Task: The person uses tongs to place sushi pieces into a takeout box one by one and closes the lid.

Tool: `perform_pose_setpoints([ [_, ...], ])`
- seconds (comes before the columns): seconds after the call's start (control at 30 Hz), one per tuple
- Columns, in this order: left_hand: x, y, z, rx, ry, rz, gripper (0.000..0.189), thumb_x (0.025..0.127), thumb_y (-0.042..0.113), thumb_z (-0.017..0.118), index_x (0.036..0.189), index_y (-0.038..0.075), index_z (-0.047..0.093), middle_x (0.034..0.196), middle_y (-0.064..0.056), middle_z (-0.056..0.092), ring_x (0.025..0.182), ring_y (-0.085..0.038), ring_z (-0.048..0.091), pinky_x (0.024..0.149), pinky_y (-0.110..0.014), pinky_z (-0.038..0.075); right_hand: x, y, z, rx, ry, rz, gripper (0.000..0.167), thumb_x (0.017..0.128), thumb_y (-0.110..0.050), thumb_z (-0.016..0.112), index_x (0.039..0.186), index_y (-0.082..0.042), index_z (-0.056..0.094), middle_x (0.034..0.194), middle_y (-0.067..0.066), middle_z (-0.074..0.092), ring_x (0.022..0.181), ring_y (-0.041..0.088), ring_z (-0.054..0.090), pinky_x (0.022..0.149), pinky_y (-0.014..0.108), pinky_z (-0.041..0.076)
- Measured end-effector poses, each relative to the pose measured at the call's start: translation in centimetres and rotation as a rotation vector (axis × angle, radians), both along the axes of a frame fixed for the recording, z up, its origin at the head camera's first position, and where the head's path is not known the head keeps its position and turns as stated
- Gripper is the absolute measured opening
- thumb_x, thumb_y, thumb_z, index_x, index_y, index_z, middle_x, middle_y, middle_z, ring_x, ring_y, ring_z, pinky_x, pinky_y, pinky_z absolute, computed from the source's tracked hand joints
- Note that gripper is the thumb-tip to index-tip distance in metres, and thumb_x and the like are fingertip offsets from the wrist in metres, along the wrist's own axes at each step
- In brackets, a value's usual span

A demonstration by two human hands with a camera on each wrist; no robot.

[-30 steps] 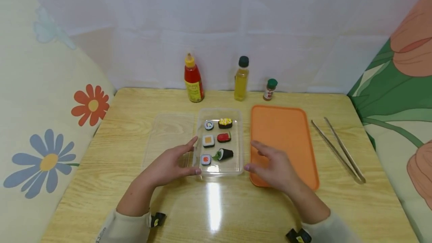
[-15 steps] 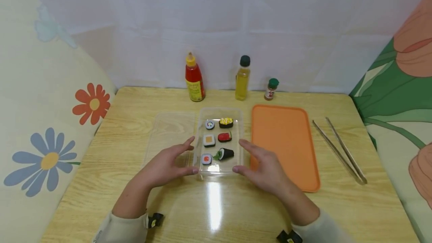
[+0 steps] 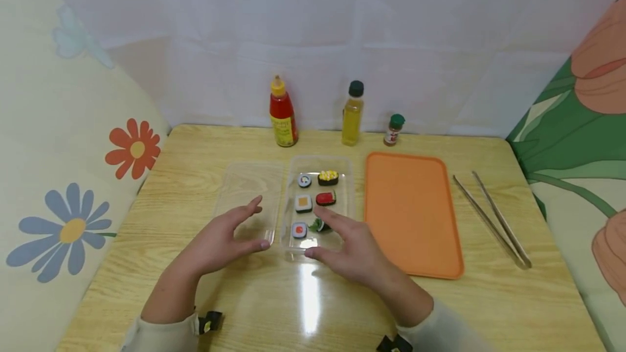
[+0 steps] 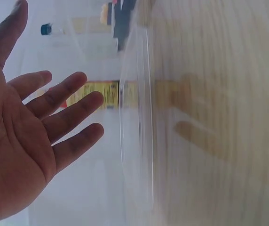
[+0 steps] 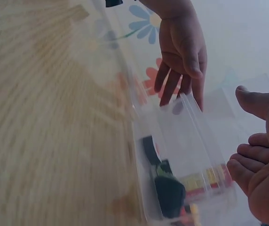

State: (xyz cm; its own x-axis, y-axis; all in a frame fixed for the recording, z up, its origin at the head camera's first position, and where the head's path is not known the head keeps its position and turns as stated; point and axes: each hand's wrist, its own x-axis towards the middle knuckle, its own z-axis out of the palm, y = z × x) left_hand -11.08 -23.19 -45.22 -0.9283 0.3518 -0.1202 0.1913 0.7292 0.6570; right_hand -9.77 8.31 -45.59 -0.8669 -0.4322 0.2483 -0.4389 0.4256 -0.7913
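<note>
A clear plastic box (image 3: 345, 211) in the middle of the table holds several toy sushi pieces, among them a corn-topped piece (image 3: 328, 178), a red-topped piece (image 3: 325, 198) and a square roll (image 3: 303, 203). My right hand (image 3: 352, 246) hovers over its right front, fingers loosely extended, overlapping the dark cone-shaped roll (image 3: 318, 225) in the head view. To the left lies a flat transparent lid (image 3: 251, 178). Above that lid my left hand (image 3: 220, 243) is spread, thumb toward the box. Both palms look bare in the wrist views.
Right of the box lies an orange tray (image 3: 411, 211), with metal tongs (image 3: 494, 219) beyond it. Along the back edge stand a red sauce bottle (image 3: 282, 118), an oil bottle (image 3: 352, 118) and a small green-capped jar (image 3: 393, 130). White cloth hangs behind.
My right hand has moved left from the orange tray to over the box. My left hand has drawn left, away from the box and over the lid. Box and sushi have stayed put.
</note>
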Motion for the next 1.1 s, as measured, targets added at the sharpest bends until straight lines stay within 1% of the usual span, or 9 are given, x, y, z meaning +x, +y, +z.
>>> perform_pose_setpoints([
  [0.13,0.4,-1.0,0.2,-0.001,0.020,0.015,0.098,0.088,0.059,0.077,0.166,0.022,0.029,0.152,-0.013,0.054,0.145,-0.041,0.043,0.111,-0.066,0.037,0.4,-1.6,-0.1,-0.015,0.017,0.032,0.076,0.084,-0.035,0.089,0.150,-0.014,0.058,0.149,0.002,0.059,0.136,0.019,0.055,0.111,0.039,0.046],
  [0.33,0.9,-2.4,0.4,-0.010,0.040,0.041,0.098,0.089,0.056,0.077,0.166,0.019,0.028,0.153,-0.015,0.053,0.143,-0.043,0.043,0.109,-0.067,0.039,1.1,-3.8,-0.2,-0.031,0.004,0.092,0.076,0.086,-0.038,0.087,0.151,-0.014,0.055,0.151,0.001,0.056,0.135,0.018,0.056,0.112,0.037,0.046],
  [0.5,1.3,-3.5,0.6,-0.025,0.029,0.071,0.098,0.090,0.056,0.076,0.166,0.019,0.027,0.154,-0.015,0.052,0.144,-0.044,0.042,0.107,-0.068,0.040,1.7,-5.4,-0.4,-0.025,0.057,0.147,0.073,0.089,-0.039,0.084,0.151,-0.012,0.055,0.150,0.002,0.058,0.135,0.017,0.056,0.112,0.034,0.045],
  [0.63,1.6,-4.3,0.8,-0.047,0.036,0.096,0.097,0.090,0.054,0.077,0.165,0.014,0.029,0.153,-0.016,0.053,0.144,-0.046,0.041,0.107,-0.069,0.039,2.2,-6.5,-0.8,-0.020,0.069,0.170,0.071,0.090,-0.038,0.083,0.150,-0.010,0.056,0.149,0.002,0.058,0.135,0.016,0.056,0.112,0.031,0.044],
  [0.73,1.8,-5.0,0.8,-0.064,0.030,0.117,0.097,0.090,0.052,0.078,0.164,0.011,0.030,0.153,-0.017,0.053,0.145,-0.047,0.040,0.107,-0.070,0.038,2.6,-7.2,-1.1,-0.014,0.070,0.170,0.071,0.091,-0.038,0.082,0.151,-0.011,0.055,0.150,0.003,0.057,0.137,0.015,0.054,0.113,0.029,0.042],
  [0.8,1.9,-5.4,0.7,-0.076,0.018,0.131,0.098,0.090,0.051,0.079,0.164,0.010,0.030,0.153,-0.018,0.052,0.145,-0.048,0.039,0.107,-0.070,0.037,2.9,-7.5,-1.3,-0.008,0.098,0.169,0.071,0.092,-0.038,0.081,0.151,-0.009,0.054,0.151,0.004,0.057,0.137,0.016,0.054,0.113,0.029,0.043],
  [0.9,2.1,-6.0,0.5,-0.089,0.007,0.150,0.100,0.089,0.051,0.080,0.164,0.009,0.029,0.153,-0.019,0.052,0.145,-0.049,0.038,0.107,-0.071,0.037,3.5,-8.0,-1.5,0.010,0.156,0.175,0.069,0.093,-0.037,0.080,0.151,-0.007,0.054,0.150,0.006,0.057,0.137,0.016,0.055,0.112,0.029,0.043],
  [1.0,2.2,-6.4,0.3,-0.097,-0.003,0.164,0.101,0.089,0.052,0.080,0.165,0.009,0.029,0.153,-0.020,0.052,0.144,-0.050,0.038,0.106,-0.071,0.036,3.9,-8.6,-1.9,0.056,0.186,0.186,0.069,0.094,-0.038,0.078,0.150,-0.006,0.054,0.151,0.006,0.057,0.137,0.015,0.055,0.112,0.028,0.044],
  [1.1,2.3,-6.6,0.2,-0.104,-0.010,0.166,0.102,0.088,0.052,0.080,0.164,0.008,0.029,0.152,-0.022,0.051,0.144,-0.051,0.038,0.106,-0.072,0.036,4.2,-9.1,-2.3,0.112,0.142,0.205,0.070,0.097,-0.041,0.074,0.153,-0.006,0.050,0.154,0.005,0.053,0.140,0.014,0.051,0.113,0.028,0.042],
])
